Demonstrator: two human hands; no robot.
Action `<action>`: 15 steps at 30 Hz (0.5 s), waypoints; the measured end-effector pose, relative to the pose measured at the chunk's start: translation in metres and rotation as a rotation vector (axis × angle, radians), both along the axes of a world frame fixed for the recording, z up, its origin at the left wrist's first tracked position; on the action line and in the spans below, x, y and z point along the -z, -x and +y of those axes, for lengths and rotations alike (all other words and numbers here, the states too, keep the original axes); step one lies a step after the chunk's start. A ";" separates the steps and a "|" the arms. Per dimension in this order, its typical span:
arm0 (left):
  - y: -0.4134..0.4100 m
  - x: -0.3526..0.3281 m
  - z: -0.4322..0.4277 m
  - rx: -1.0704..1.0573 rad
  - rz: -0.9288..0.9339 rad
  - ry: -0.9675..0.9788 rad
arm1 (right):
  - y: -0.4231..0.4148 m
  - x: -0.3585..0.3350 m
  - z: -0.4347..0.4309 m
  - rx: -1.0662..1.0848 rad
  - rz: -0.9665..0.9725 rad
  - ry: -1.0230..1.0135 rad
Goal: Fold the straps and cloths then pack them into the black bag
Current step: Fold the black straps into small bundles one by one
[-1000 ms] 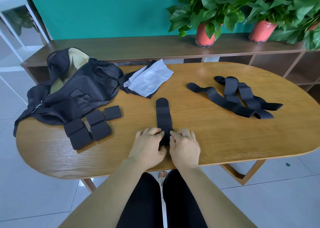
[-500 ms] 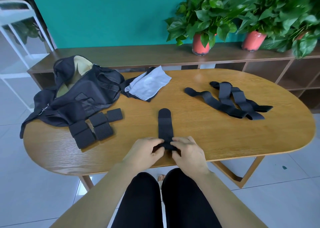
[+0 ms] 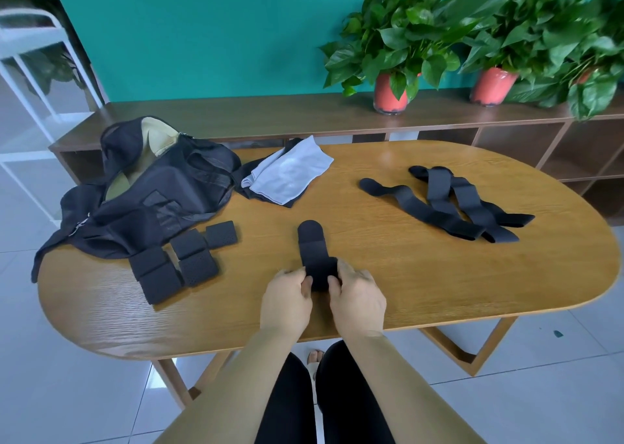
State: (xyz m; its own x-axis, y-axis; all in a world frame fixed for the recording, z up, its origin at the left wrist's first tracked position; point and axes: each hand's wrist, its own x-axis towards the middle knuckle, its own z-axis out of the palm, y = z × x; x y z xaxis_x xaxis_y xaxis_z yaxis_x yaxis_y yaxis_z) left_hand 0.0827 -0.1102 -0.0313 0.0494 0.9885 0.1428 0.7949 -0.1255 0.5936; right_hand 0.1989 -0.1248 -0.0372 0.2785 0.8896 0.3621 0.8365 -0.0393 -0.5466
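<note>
Pinching the near end of a black strap [image 3: 311, 244] from both sides, the left grip [image 3: 287, 300] and the right grip [image 3: 358, 300] sit at the middle of the counter's [image 3: 439, 274] near edge. Thumbs and fingers curl onto the strap's folded-over near part. The rest of the strap lies flat and runs straight away from the person, its rounded tip toward the far edge. Toward the near left corner lies a cluster of folded black straps [image 3: 175, 261], squarish pieces touching one another. Just beyond them the black bag [image 3: 162, 193] slumps over the left end, its mouth open and a tan lining showing. Right of the bag, by the far edge, a light grey cloth [image 3: 290, 173] rests on a dark cloth [image 3: 248, 187]. On the right half, loose black straps [image 3: 445, 203] lie crossed over each other. Behind the counter a wooden shelf [image 3: 270, 116] carries potted plants [image 3: 391, 38] in red pots.
</note>
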 end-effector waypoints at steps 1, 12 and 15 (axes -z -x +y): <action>-0.001 0.001 0.001 -0.007 0.006 -0.003 | 0.001 0.000 0.001 0.001 -0.007 -0.004; -0.003 -0.002 0.007 -0.001 0.075 0.025 | 0.002 0.012 0.011 0.012 -0.113 -0.070; 0.001 0.001 0.008 0.114 0.127 -0.002 | 0.002 0.014 0.012 -0.010 -0.101 -0.086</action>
State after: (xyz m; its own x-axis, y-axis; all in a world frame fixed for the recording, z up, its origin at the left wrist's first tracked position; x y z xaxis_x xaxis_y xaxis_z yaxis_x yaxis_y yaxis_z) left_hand 0.0815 -0.1018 -0.0323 0.1789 0.9752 0.1300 0.8439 -0.2201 0.4892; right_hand 0.1973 -0.1131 -0.0514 0.2283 0.8565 0.4628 0.8874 0.0125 -0.4609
